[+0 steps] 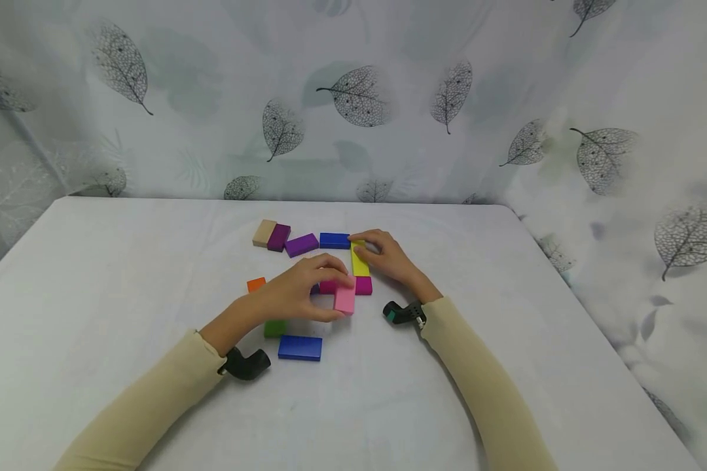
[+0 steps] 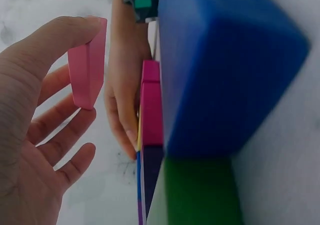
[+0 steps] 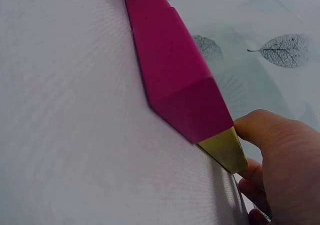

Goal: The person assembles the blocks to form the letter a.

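Between thumb and fingers, my left hand [image 1: 294,289] pinches a pink block [image 1: 344,301]. In the left wrist view this pink block [image 2: 90,72] is gripped near its ends, clear of the other blocks. My right hand [image 1: 391,258] holds a yellow block [image 1: 361,267], with the thumb and fingers at its far end. One end of the yellow block meets a blue block [image 1: 334,241], the other a magenta block [image 1: 363,286]. A second magenta block [image 1: 327,288] lies left of the pink one, partly hidden by my left hand.
Left of the far blue block run a purple block [image 1: 302,245], a dark purple block [image 1: 279,237] and a tan block [image 1: 264,233]. An orange block [image 1: 256,284] and a green block [image 1: 275,328] are partly covered by my left arm. Nearer lies another blue block [image 1: 300,348].
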The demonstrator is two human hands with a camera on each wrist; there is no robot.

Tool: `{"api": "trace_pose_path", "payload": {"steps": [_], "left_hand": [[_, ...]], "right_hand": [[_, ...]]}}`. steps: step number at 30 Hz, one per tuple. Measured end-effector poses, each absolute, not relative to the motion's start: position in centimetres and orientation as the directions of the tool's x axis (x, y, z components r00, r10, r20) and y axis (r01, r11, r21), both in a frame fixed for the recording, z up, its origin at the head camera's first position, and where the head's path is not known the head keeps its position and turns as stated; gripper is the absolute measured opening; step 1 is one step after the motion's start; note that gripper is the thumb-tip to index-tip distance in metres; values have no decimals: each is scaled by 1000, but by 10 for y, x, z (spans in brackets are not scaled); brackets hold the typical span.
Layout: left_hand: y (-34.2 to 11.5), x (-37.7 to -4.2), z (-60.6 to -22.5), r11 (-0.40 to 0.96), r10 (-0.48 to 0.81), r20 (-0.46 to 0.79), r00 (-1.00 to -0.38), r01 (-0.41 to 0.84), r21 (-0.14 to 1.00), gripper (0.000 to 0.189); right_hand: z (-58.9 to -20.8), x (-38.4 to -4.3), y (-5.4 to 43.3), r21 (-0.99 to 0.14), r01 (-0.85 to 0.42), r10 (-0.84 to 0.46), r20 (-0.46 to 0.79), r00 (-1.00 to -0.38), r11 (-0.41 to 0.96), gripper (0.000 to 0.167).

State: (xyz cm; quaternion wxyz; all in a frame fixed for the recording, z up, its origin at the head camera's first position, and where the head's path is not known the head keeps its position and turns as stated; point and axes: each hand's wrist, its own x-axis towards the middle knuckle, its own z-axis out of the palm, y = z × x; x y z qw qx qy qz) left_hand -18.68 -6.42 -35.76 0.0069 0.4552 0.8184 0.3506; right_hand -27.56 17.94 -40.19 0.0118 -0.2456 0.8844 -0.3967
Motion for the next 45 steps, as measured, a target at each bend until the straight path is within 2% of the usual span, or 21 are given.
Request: {"api": "trace_pose_path", "payload": {"steps": [15, 22, 33, 45], "left_hand": [[-44, -174, -372, 421, 829, 105, -550, 736, 530, 43], [-46, -174, -367, 433, 846, 10, -534, 698, 571, 47], [-47, -173, -367, 446, 832, 66, -551, 735, 510, 44], [-38, -173, -366, 468, 829, 51, -557, 740, 483, 42]], "right_hand": [[-402, -275, 181, -700, -407, -430, 157, -889, 586, 34], [-402, -275, 184, -702, -402, -425, 155, -892, 588, 34], [-400, -275, 180, -705, -391, -422, 142, -895, 591, 35], [-403, -276, 179, -704, -411, -438, 157, -885, 579, 34]]}}
